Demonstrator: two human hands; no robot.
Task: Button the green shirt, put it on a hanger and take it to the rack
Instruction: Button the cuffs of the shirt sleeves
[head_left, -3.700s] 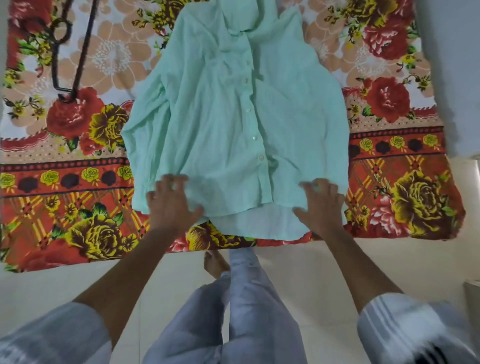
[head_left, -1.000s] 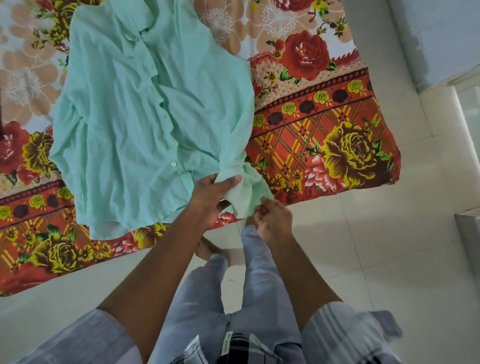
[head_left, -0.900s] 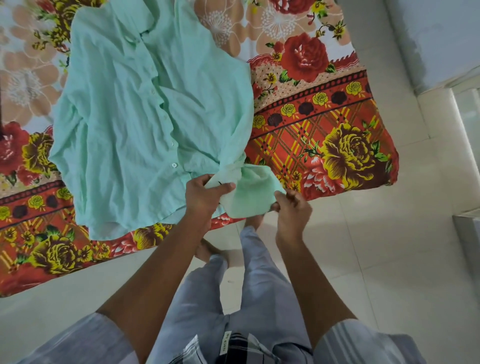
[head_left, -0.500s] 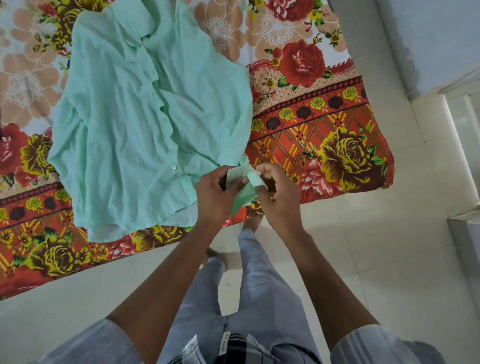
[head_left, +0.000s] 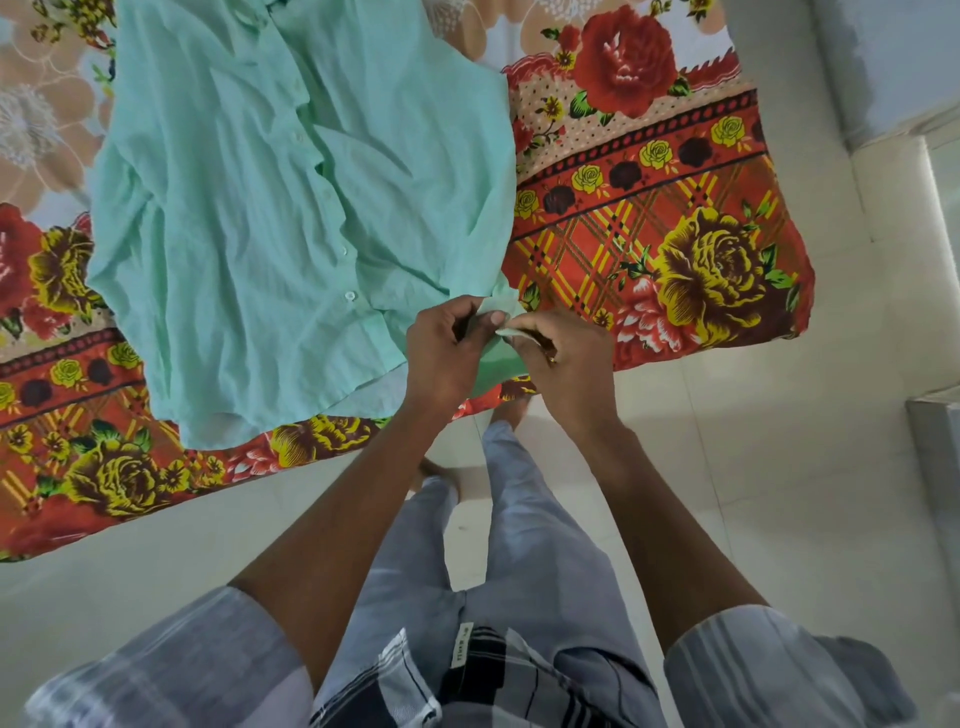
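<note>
Two hands work at one cuff. From the left, the floral bedsheet (head_left: 649, 208) carries the green shirt (head_left: 270, 208), spread flat and face up with its buttons (head_left: 349, 296) running down the front. At the shirt's lower right corner the left hand (head_left: 441, 348) pinches the sleeve cuff (head_left: 501, 312) — fingers closed on the cloth — touching the right hand (head_left: 563, 358), pinched on the same cuff above the tiled floor (head_left: 779, 467).

Under your hands, thin crinkled matt mint-green cloth shirt (head_left: 270, 208) with small glossy pale buttons (head_left: 349, 296), smooth printed red floral bedsheet (head_left: 649, 208), pale glossy floor tiles (head_left: 779, 441), your soft grey cloth trousers (head_left: 535, 561)
</note>
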